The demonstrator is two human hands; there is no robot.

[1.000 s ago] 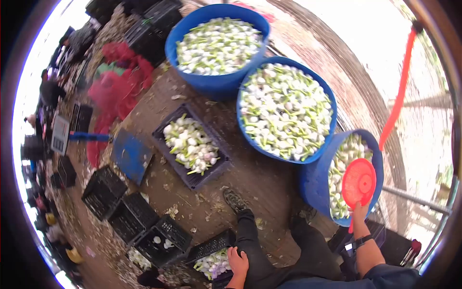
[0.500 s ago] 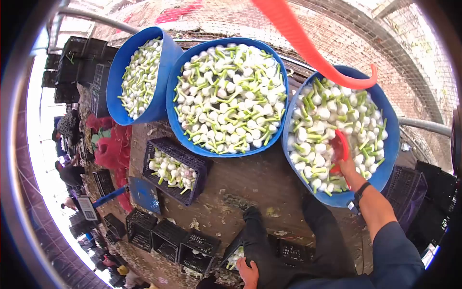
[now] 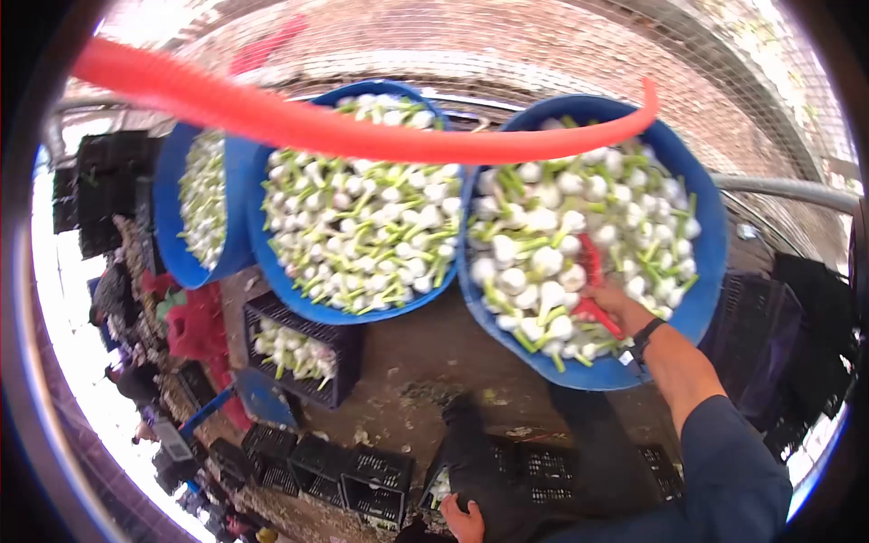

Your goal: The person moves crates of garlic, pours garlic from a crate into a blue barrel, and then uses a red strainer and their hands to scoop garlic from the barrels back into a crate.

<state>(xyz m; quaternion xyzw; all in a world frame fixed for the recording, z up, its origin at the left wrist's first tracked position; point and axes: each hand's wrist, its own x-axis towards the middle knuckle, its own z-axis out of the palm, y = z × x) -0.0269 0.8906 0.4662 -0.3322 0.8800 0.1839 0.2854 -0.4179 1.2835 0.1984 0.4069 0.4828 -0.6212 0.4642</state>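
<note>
Right hand is clamped round the red scoop, dug into the garlic bulbs at about 5 o'clock in the blue tub. I'd scoop shallow and lift level so nothing rolls off. Left hand sits low at 6 o'clock, can't tell its grip.

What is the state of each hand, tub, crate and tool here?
red strainer: dug into the garlic, partly hidden
right hand: closed on the red strainer's handle
right tub: full of garlic
middle tub: full of garlic
left tub: full of garlic
black crate: partly filled with garlic
left hand: low by the leg, grip unclear
red hose: curved across the tubs, blurred
</note>
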